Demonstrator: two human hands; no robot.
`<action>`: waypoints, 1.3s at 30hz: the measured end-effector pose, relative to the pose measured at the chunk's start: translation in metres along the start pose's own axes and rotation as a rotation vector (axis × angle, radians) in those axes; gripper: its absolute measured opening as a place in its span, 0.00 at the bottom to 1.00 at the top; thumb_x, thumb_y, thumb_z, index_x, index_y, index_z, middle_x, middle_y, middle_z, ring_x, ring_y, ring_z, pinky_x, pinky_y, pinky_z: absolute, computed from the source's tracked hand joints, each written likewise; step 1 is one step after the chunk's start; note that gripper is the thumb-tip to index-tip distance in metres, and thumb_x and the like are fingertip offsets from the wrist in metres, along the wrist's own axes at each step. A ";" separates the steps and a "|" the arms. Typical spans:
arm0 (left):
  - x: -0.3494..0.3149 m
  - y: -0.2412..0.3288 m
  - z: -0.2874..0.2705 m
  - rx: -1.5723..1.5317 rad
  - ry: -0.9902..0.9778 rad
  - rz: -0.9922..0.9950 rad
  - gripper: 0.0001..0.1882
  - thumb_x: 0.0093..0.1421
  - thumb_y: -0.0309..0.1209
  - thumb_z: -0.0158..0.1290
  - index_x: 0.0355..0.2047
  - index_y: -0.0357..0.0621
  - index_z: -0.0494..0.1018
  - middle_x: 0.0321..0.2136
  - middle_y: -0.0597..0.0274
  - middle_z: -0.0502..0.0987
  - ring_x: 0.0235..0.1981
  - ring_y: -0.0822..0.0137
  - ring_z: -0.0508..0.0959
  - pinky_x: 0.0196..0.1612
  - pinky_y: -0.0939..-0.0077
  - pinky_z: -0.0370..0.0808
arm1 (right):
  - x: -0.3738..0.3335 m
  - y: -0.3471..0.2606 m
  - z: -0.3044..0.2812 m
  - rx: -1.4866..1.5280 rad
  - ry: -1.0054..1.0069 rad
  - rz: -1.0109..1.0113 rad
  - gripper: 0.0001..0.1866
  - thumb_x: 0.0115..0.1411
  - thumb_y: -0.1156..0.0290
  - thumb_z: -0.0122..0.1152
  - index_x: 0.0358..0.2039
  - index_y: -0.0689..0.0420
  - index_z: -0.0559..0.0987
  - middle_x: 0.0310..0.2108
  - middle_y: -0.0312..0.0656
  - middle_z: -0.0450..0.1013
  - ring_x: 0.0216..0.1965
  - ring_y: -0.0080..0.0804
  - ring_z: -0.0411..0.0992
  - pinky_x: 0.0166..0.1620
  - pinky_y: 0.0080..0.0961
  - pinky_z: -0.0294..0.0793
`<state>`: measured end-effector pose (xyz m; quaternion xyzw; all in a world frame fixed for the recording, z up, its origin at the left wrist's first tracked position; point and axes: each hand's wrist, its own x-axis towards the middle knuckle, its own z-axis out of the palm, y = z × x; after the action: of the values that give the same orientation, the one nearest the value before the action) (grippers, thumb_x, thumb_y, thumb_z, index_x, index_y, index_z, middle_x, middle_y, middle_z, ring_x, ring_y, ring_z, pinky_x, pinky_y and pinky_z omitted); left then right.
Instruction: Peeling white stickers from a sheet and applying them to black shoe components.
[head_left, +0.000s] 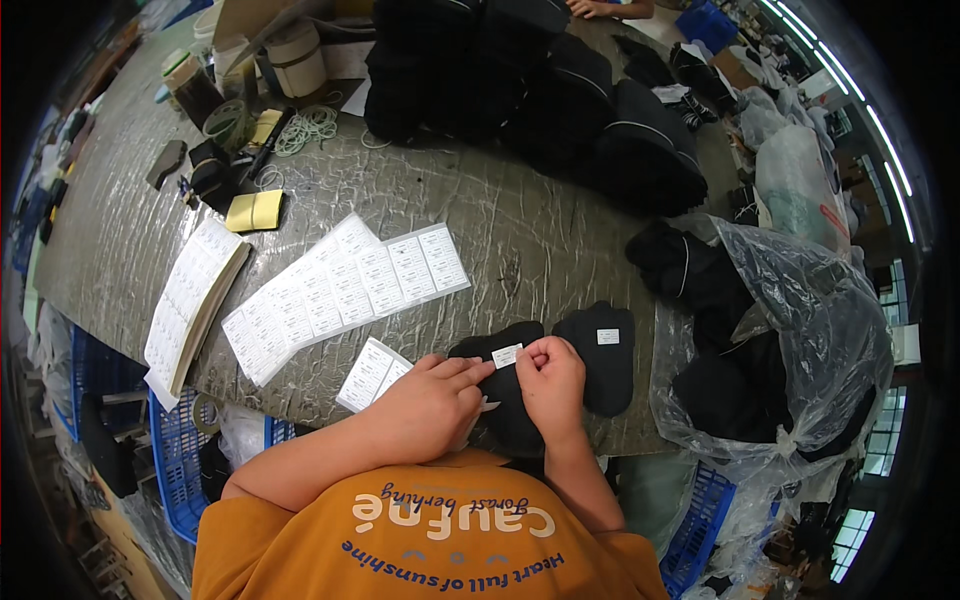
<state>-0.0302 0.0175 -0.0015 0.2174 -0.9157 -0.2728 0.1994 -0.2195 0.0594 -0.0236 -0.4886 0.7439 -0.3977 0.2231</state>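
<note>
Two black sole-shaped fabric pieces lie side by side at the table's near edge. On the right piece [607, 375], a small white label sits near the top. My right hand [553, 388] is closed in a pinch at the right edge of another white label [507, 356], which lies against the left black piece [516, 405]. My left hand [438, 402] reaches across from the left, its fingertips on the black piece beside that label. A sheet of labels [374, 374] runs under this hand, and a white corner shows past its palm; the thumb is hidden.
Overlapping label sheets [345, 285] and a thick label stack [195, 300] lie to the left. Bundled black pieces [640, 140] stand at the back. A clear plastic bag [800, 340] of black goods bounds the right side. A blue basket [180, 460] is below the left edge.
</note>
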 end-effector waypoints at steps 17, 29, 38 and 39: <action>0.002 0.000 -0.005 0.061 0.024 0.093 0.09 0.48 0.30 0.58 0.23 0.38 0.71 0.46 0.46 0.75 0.46 0.51 0.76 0.52 0.54 0.69 | -0.001 -0.004 0.001 -0.070 0.005 0.018 0.06 0.50 0.74 0.63 0.22 0.60 0.75 0.23 0.43 0.71 0.22 0.37 0.71 0.29 0.32 0.72; 0.004 -0.003 0.000 0.147 -0.075 0.088 0.09 0.47 0.31 0.55 0.24 0.36 0.75 0.51 0.45 0.74 0.48 0.54 0.75 0.53 0.55 0.66 | -0.002 -0.002 0.002 -0.068 0.010 0.007 0.06 0.50 0.75 0.63 0.22 0.61 0.75 0.23 0.43 0.70 0.23 0.37 0.71 0.29 0.31 0.72; 0.004 -0.003 -0.001 0.157 -0.052 0.094 0.09 0.47 0.30 0.55 0.24 0.35 0.75 0.50 0.42 0.75 0.46 0.52 0.76 0.52 0.57 0.67 | -0.002 0.009 -0.001 0.057 0.045 -0.028 0.07 0.50 0.77 0.64 0.27 0.63 0.75 0.27 0.44 0.70 0.23 0.33 0.70 0.29 0.27 0.71; 0.004 -0.003 -0.001 0.158 -0.052 0.093 0.09 0.47 0.30 0.55 0.24 0.35 0.75 0.50 0.42 0.75 0.46 0.52 0.76 0.52 0.57 0.67 | -0.001 0.010 -0.003 0.058 0.044 -0.029 0.07 0.50 0.77 0.64 0.27 0.63 0.75 0.27 0.44 0.70 0.23 0.33 0.70 0.29 0.27 0.71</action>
<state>-0.0321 0.0128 -0.0018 0.1826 -0.9483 -0.1957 0.1704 -0.2267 0.0636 -0.0296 -0.4839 0.7295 -0.4328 0.2151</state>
